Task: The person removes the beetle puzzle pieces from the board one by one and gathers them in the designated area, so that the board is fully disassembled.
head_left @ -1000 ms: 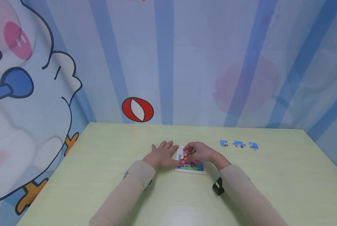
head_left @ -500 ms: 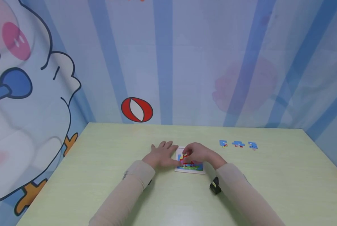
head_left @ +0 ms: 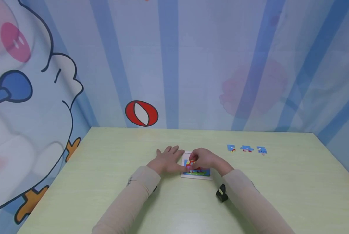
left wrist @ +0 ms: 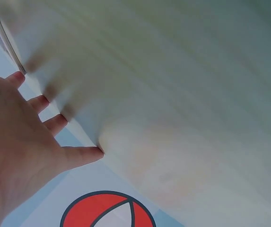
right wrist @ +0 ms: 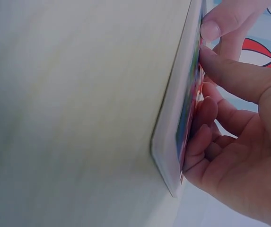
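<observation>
A small jigsaw board point(head_left: 196, 177) with a white border and a red, blue and green picture lies flat on the table. My left hand point(head_left: 168, 161) lies spread at its left side, thumb tip on the picture's left part, fingers straight. Over the board my right hand point(head_left: 206, 160) has its fingers curled, with thumb and fingertips at a red-and-yellow puzzle piece point(head_left: 192, 161), mostly covered by the fingers. In the right wrist view, the right thumb point(right wrist: 239, 78) is down at the picture, close to the left thumb point(right wrist: 212, 29). The piece's exact seat is hidden.
Three blue loose puzzle pieces lie in a row at the back right: a left one point(head_left: 231, 148), a middle one point(head_left: 246, 149) and a right one point(head_left: 262, 150). A printed cloth backdrop point(head_left: 197, 65) stands behind the pale table point(head_left: 133, 139). A black wrist-camera mount point(head_left: 222, 193) hangs under the right sleeve.
My right hand has shifted slightly left and down over the board, its fingers closing in around the red piece. The left hand has stayed in place; the loose pieces have not moved.
</observation>
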The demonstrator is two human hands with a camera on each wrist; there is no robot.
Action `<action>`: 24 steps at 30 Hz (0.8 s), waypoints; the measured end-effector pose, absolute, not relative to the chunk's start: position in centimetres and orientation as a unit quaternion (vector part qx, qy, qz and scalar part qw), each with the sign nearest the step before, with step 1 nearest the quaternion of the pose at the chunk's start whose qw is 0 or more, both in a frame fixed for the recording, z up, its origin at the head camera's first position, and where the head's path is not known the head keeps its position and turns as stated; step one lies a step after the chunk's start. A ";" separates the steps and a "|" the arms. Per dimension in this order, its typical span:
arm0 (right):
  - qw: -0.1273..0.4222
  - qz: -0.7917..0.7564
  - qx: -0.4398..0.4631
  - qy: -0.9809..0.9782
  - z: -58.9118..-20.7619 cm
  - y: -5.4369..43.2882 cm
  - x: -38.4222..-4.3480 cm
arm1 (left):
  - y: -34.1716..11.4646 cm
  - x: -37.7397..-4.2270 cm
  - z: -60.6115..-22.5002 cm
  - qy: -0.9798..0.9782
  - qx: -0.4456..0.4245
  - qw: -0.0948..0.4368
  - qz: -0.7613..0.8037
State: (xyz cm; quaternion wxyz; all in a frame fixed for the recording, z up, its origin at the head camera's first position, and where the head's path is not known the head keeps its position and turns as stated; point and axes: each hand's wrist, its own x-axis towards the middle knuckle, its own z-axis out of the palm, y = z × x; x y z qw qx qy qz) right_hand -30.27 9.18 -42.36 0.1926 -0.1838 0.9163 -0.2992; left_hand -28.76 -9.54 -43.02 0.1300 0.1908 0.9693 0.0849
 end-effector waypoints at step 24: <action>0.176 -0.308 -0.198 0.914 -42.5 9.1 -30.3 | -9.5 -28.7 -43.0 0.969 0.193 0.129 0.082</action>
